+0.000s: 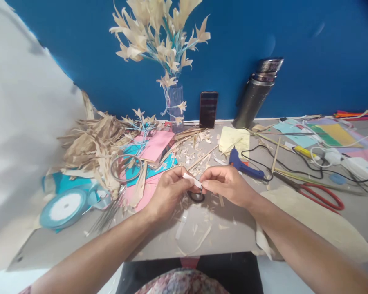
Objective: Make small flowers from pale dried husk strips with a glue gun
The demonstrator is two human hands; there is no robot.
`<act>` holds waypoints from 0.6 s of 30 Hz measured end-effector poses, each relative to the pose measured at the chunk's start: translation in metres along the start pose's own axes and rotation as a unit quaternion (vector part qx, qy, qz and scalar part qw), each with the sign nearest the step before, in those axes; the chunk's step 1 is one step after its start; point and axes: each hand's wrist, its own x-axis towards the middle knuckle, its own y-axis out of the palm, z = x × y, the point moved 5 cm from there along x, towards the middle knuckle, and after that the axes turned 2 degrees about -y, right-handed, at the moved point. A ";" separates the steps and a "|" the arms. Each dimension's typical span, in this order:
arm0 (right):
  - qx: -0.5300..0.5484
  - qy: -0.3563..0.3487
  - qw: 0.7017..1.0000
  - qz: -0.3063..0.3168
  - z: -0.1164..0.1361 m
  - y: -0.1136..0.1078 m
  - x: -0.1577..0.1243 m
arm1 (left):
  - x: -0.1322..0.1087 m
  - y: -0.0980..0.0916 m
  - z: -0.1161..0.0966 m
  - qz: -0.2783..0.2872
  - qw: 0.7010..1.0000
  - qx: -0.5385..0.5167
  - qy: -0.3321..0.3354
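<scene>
Over the middle of the table, a small whitish strip [191, 179] is pinched between my two hands. My left hand [174, 185] grips its left part between thumb and fingers. At the strip's right end, the thumb and fingertips of my right hand [222, 183] are pressed together. Whether it is paper or dried husk I cannot tell. A black loop [196, 197], which looks like a scissors handle, lies below the hands, partly hidden by them. Pale scraps [202, 222] are scattered beneath and around. A blue glue gun [244, 165] rests just beyond my right hand.
Dried husks [92, 141], a blue ribbon spool [63, 208] and wires [108, 210] lie left. Husk flowers stand in a clear vase [176, 104], beside a phone [208, 110] and a leaning flask [256, 96]. Red-handled scissors [322, 196], cords and a power strip [362, 168] lie right.
</scene>
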 end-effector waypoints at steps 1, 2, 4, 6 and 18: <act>-0.007 -0.001 1.000 0.002 -0.001 0.001 0.000 | -0.001 0.000 -0.001 -0.007 1.000 0.013 0.000; -0.017 0.000 1.000 0.003 -0.002 0.001 0.000 | -0.002 0.001 -0.002 -0.013 1.000 0.028 0.000; -0.041 0.009 0.999 0.004 -0.005 0.001 0.000 | -0.005 0.002 -0.004 -0.021 0.998 0.058 0.002; -0.060 0.026 0.998 0.012 -0.007 0.002 -0.001 | -0.006 0.004 -0.005 -0.014 0.996 0.083 0.008; -0.167 -0.008 0.985 0.035 -0.006 0.002 -0.001 | -0.007 0.002 -0.010 -0.007 0.999 0.043 0.023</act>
